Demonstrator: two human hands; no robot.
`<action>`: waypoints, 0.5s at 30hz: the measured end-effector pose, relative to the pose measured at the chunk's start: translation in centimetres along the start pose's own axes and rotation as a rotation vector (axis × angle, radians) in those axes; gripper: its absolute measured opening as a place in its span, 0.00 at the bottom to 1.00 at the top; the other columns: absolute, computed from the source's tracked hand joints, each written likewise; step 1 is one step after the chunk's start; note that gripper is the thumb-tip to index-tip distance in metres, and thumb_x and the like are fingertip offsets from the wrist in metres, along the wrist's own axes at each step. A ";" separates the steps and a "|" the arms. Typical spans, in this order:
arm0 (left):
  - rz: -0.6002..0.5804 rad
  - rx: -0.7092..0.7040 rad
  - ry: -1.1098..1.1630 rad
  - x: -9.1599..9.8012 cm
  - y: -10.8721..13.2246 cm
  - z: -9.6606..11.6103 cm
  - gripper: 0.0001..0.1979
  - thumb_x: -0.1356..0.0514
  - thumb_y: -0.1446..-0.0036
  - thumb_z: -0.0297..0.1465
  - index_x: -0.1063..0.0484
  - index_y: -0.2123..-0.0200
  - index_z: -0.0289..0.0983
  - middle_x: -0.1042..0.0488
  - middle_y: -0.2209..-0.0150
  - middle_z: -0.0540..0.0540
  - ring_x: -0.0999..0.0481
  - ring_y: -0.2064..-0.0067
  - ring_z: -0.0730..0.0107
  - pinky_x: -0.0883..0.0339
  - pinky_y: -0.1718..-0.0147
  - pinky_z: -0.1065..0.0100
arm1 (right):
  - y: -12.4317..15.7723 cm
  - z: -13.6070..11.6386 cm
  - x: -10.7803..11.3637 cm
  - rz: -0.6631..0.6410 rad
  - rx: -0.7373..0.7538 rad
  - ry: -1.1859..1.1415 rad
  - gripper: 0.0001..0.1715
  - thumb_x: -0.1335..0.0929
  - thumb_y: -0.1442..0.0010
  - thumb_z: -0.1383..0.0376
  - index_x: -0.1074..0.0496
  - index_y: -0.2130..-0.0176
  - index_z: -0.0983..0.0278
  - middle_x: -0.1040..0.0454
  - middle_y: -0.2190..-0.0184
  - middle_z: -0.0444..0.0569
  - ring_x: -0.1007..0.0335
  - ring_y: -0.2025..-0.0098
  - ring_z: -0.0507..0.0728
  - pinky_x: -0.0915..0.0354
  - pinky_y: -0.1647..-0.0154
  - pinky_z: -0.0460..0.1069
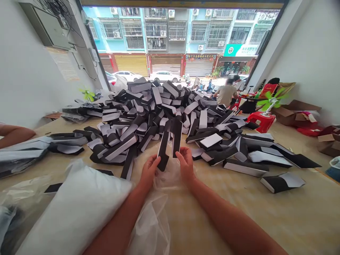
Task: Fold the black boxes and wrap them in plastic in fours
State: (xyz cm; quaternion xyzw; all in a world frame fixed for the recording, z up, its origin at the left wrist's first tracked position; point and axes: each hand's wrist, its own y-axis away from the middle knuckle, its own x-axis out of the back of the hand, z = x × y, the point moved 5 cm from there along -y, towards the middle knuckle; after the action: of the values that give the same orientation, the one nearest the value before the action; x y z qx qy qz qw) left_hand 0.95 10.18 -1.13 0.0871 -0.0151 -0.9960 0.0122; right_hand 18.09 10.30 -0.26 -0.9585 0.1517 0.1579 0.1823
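Note:
My left hand (149, 170) pinches the near end of a long, flat black strip (164, 148) with a pale edge. A second black strip (176, 136) with a white edge is gripped near its lower end by my right hand (187, 163). Both strips point away from me, side by side with a narrow gap between them. Just past them rises a large heap of similar black-and-white folded strips (156, 95); their material is hard to tell. Beneath my hands lies a clear plastic bag (152, 223), crumpled on the table.
A stuffed white plastic bag (77, 209) lies by my left forearm. Another person's arm (16, 136) is at the left edge. Loose strips (283, 181) lie on the tabletop (239, 202) at right. Beyond are a red stool (261, 121), a green fan (271, 101) and cardboard boxes (297, 113).

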 end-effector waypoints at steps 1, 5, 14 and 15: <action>-0.004 -0.011 -0.004 0.0 0.0 0.1 0.25 0.33 0.52 0.49 0.23 0.57 0.35 0.22 0.68 0.48 0.27 0.72 0.69 0.38 0.78 0.71 | 0.5 0.1 -0.2 -0.011 0.025 0.017 0.16 0.30 0.42 0.57 0.36 0.58 0.59 0.29 0.62 0.45 0.30 0.59 0.55 0.30 0.55 0.53; -0.002 -0.093 -0.025 0.0 0.1 0.7 0.21 0.36 0.47 0.48 0.22 0.61 0.36 0.23 0.68 0.47 0.25 0.64 0.63 0.31 0.66 0.67 | 1.0 0.1 -0.1 -0.033 0.139 0.040 0.20 0.30 0.40 0.59 0.39 0.51 0.58 0.30 0.54 0.49 0.29 0.53 0.57 0.30 0.50 0.56; 0.153 -0.079 0.140 0.7 -0.2 0.9 0.17 0.37 0.49 0.45 0.22 0.71 0.36 0.23 0.70 0.49 0.25 0.64 0.63 0.31 0.63 0.65 | 0.6 -2.3 1.2 0.084 0.603 0.585 0.27 0.40 0.43 0.74 0.36 0.45 0.59 0.34 0.47 0.54 0.38 0.40 0.60 0.41 0.36 0.65; 0.186 -0.061 0.186 0.8 -0.2 0.8 0.17 0.36 0.50 0.45 0.22 0.70 0.35 0.22 0.71 0.48 0.24 0.65 0.63 0.30 0.64 0.65 | 0.5 -2.8 1.3 0.100 0.644 0.624 0.28 0.41 0.43 0.75 0.36 0.45 0.59 0.35 0.47 0.54 0.39 0.39 0.60 0.42 0.36 0.65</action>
State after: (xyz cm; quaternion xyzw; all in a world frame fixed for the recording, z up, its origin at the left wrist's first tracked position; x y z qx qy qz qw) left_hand 0.03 10.42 -0.51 0.1768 0.0085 -0.9782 0.1083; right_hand 19.78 8.48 1.56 -0.8463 0.2868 -0.1854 0.4089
